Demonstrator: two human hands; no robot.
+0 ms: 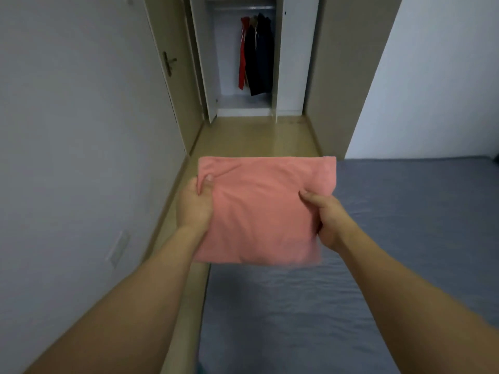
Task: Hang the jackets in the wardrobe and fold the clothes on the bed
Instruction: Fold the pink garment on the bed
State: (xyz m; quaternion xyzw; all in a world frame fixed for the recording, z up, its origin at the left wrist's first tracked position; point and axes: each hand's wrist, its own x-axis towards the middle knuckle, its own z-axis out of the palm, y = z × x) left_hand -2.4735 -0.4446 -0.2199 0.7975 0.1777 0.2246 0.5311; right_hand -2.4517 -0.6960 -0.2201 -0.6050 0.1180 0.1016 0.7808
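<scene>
My left hand (pixel 195 203) and right hand (pixel 325 215) pinching a folded pink garment (pixel 263 209) by its sides above the bed (pixel 405 238) edge, fingers hidden underneath, lower hem blurred, jackets (pixel 256 54) hanging in the open wardrobe (pixel 290 63)

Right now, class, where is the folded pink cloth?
Head view, centre: the pink cloth is held by the left hand and right hand, above the bed's near-left edge.

No text, label, brand, number or sign can be read on anything in this view.
</scene>
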